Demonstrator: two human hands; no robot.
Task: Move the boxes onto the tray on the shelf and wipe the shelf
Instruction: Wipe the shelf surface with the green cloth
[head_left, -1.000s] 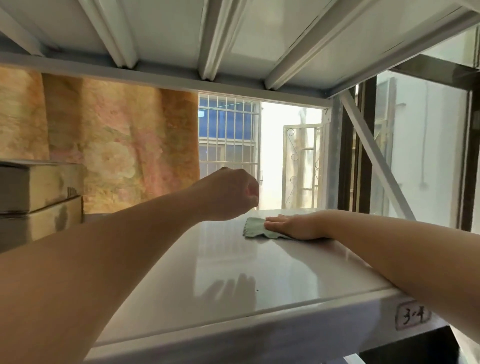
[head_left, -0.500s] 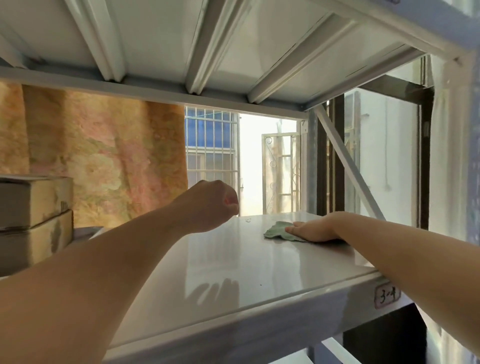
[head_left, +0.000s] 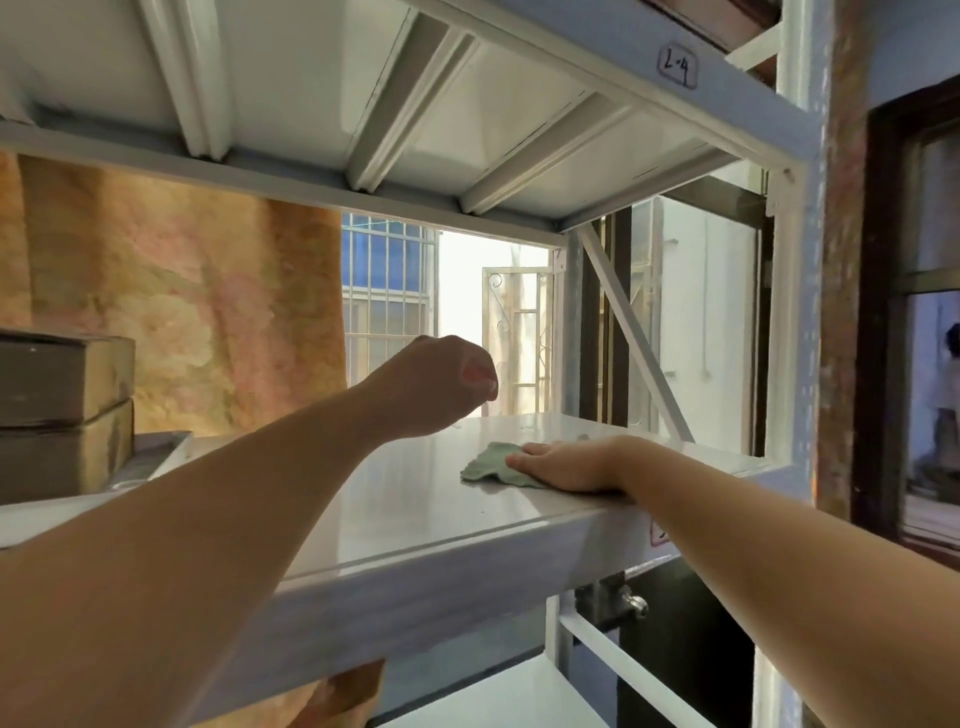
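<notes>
Two brown boxes (head_left: 57, 410) are stacked at the far left on a grey tray (head_left: 161, 452) that lies on the glossy white shelf (head_left: 405, 499). My right hand (head_left: 566, 462) lies flat on a green cloth (head_left: 488, 465) and presses it against the shelf near the right front edge. My left hand (head_left: 441, 384) hovers above the middle of the shelf with its fingers curled into a fist, and it holds nothing.
The underside of the upper shelf (head_left: 415, 119) with its ribs hangs close overhead. A diagonal brace (head_left: 634, 338) and an upright post (head_left: 795, 312) close the right end. An orange patterned cloth (head_left: 208, 312) hangs behind the rack. A lower shelf (head_left: 493, 696) shows below.
My right hand has slid the cloth to the right and toward the front edge of the shelf. The view has shifted right and down. My left fist has stayed above the shelf.
</notes>
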